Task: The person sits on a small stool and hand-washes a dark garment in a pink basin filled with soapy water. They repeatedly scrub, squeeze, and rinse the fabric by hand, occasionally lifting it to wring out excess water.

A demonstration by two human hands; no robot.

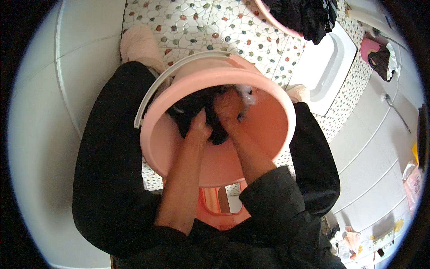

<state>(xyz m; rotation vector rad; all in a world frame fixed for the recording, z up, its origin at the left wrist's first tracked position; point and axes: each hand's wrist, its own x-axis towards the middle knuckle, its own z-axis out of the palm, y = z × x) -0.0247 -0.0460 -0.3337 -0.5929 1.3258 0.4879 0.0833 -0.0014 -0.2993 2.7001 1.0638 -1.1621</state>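
Note:
A pink bucket (150,130) stands tilted toward me between my knees, and both my forearms reach into it. Inside lies a wet black garment (188,110), its exact kind hidden by its folds. My left hand (200,127) is closed on a bunched part of it, thumb uppermost. Deeper in, my right hand (228,106) grips the same black cloth, with its fingertips partly hidden. Whitish suds (246,95) cling beside the right hand at the far inner wall.
The bucket's pale handle (154,92) rests along its left rim. Under me is an orange plastic stool (219,219). Beyond, a pink basin (268,17) holds black clothes (309,18) beside a white squat toilet (326,67). A white wall (40,134) rises close on my left.

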